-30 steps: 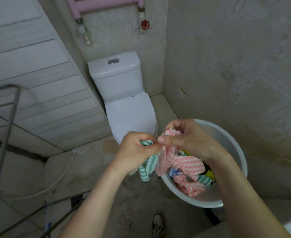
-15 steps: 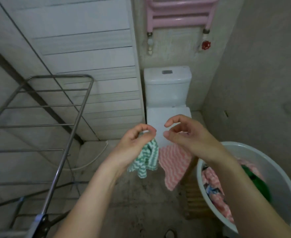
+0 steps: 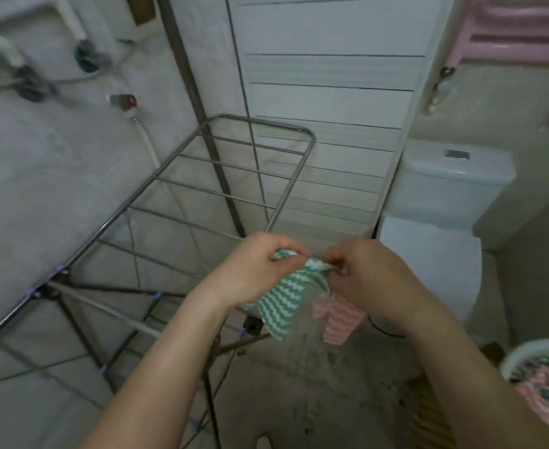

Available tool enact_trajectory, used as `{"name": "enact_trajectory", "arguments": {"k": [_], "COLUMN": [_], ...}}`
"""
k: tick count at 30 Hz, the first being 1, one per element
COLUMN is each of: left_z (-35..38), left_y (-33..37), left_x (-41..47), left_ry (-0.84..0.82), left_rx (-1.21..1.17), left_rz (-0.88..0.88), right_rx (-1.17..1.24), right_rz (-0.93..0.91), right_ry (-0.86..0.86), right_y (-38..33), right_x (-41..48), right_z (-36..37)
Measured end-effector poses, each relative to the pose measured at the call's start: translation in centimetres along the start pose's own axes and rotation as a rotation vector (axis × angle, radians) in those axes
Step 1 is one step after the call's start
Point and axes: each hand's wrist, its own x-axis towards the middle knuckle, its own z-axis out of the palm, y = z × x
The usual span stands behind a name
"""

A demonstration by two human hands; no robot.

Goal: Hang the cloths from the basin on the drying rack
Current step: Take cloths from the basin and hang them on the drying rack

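Observation:
My left hand (image 3: 260, 270) and my right hand (image 3: 363, 273) are close together in the middle of the view. Both pinch the top edge of a green and white zigzag cloth (image 3: 282, 303), which hangs down between them. A pink and white zigzag cloth (image 3: 341, 319) dangles below my right hand; how it is held is hidden. The metal drying rack (image 3: 176, 202) stands just beyond and left of my hands, its bars bare. The white basin (image 3: 522, 351) with several more cloths sits at the bottom right edge.
A white toilet (image 3: 441, 222) stands to the right behind my hands. White panelling (image 3: 325, 92) lies behind the rack. A pink radiator (image 3: 519, 27) hangs at the top right. Pipes and a hose run along the left wall (image 3: 40, 176). The floor is bare concrete.
My view has swung left, bringing the rack to the centre and pushing the basin to the bottom right. My right hand now also pinches the green cloth; the pink one hangs lower.

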Motion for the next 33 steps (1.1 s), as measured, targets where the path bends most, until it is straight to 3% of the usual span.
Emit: {"name": "enact_trajectory", "arguments": {"k": [2,4,7,9,14,18,22,27,33], "left_z": [-2.2,-4.3,-6.8,-8.1,-9.4,-10.3,-10.9,-11.0,-8.8], "left_y": [-1.8,-3.5,-6.2,-8.2,-11.3,-13.6,-15.8,-18.1,-21.6], "left_x": [-1.4,-3.1,-5.6,-7.0,-9.0,-10.2,-11.1,-10.1,-4.6], "left_ry": [-0.063,-0.110,0.038,0.179,0.403,0.445,0.441,0.590,0.548], "left_rx": [-0.005,-0.017,-0.005,-0.018,-0.027,-0.079,-0.222,-0.380,-0.252], "left_rz": [-0.037,-0.077,-0.157,-0.213,-0.265,-0.294,-0.322,-0.366,-0.422], "right_rx": [-0.040,0.123,0.595,0.694,0.344,0.200,0.350,0.514,0.420], "right_rz": [-0.037,-0.017,0.089,0.096,-0.013,-0.065,-0.055,0.051,0.262], "right_ry": [0.023,0.037,-0.066,-0.163,-0.204,-0.305,-0.326,-0.269,-0.159], "right_y": [-1.5,-2.8,-4.8,-5.8,-7.8,-9.8,-10.6,-10.1,-7.1], "right_x": [0.8,1.3,2.0,2.6,3.8,4.1,4.3,6.3,11.3], "right_z": [0.9,2.0,3.4,4.1,6.3,8.0,9.5,11.0,15.1]}}
